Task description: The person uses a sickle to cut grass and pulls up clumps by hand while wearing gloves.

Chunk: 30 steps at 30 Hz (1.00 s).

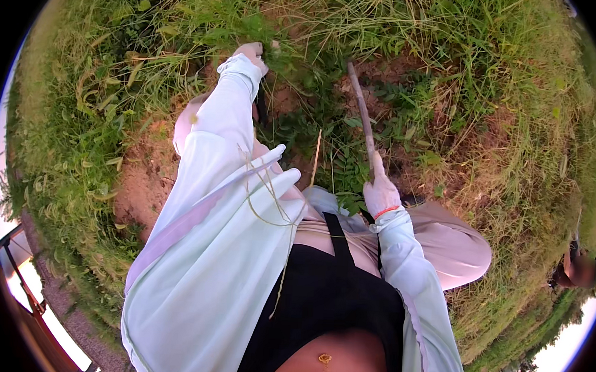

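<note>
My right hand (381, 194), pale and perhaps gloved, with a red band at the wrist, is closed around the near end of a long wooden stick or tool handle (363, 111). The stick slants up and left over soil and low green plants; whether its far end bears a tool head cannot be told. At the upper left, my left hand (252, 53) reaches into grass (225, 35) with its fingers curled; whether it grips any stems is unclear. Thin dry stems (270, 189) lie across my light jacket. Leafy plants (346, 176) grow between my legs.
Bare reddish soil (144, 175) shows at the left, and tall grass surrounds me. Dry, flattened grass (486, 170) lies at the right. Another person (576, 271) is near the right edge. A gravel path (76, 321) and a metal frame (32, 298) are at the lower left.
</note>
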Tool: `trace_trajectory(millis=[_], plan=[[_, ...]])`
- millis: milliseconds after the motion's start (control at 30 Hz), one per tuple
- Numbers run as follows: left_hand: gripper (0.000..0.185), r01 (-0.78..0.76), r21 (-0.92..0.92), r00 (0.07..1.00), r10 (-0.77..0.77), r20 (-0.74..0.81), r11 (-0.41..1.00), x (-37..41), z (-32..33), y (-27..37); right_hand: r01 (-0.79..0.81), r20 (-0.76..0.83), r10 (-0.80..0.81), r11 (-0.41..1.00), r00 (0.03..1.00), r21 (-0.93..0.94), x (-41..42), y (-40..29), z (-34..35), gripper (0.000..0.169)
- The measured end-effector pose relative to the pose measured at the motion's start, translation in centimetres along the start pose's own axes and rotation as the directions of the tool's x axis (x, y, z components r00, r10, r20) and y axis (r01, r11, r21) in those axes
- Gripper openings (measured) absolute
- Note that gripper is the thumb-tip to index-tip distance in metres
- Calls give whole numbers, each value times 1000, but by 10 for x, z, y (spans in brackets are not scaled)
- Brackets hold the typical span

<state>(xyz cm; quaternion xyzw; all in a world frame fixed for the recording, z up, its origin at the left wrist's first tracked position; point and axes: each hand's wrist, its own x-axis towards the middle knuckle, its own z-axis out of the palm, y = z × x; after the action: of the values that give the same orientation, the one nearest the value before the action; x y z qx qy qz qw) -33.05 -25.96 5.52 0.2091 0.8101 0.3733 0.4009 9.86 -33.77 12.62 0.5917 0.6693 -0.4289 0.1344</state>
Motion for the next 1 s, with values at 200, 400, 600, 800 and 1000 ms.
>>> trace_trajectory(millis=[200, 400, 600, 800, 1000], plan=[[55, 342, -612, 900, -436, -4, 713, 22, -12, -74, 71, 85, -63, 993, 994, -93, -56, 17, 0, 73], [39, 407, -694, 835, -550, 19, 594, -3, -11, -99, 90, -62, -93, 994, 994, -57, -76, 21, 7, 75], [31, 433, -701, 771, -635, -37, 566, -68, -8, -79, 122, -100, -123, 992, 987, -18, 6, -8, 29, 77], [25, 381, -810, 815, -575, 67, 445, -54, -4, -108, -42, 41, 43, 998, 998, -40, -5, 18, 60, 79], [29, 390, -750, 858, -507, 85, 534, -15, 5, -102, -15, 34, 13, 997, 999, 76, 28, -22, 42, 75]])
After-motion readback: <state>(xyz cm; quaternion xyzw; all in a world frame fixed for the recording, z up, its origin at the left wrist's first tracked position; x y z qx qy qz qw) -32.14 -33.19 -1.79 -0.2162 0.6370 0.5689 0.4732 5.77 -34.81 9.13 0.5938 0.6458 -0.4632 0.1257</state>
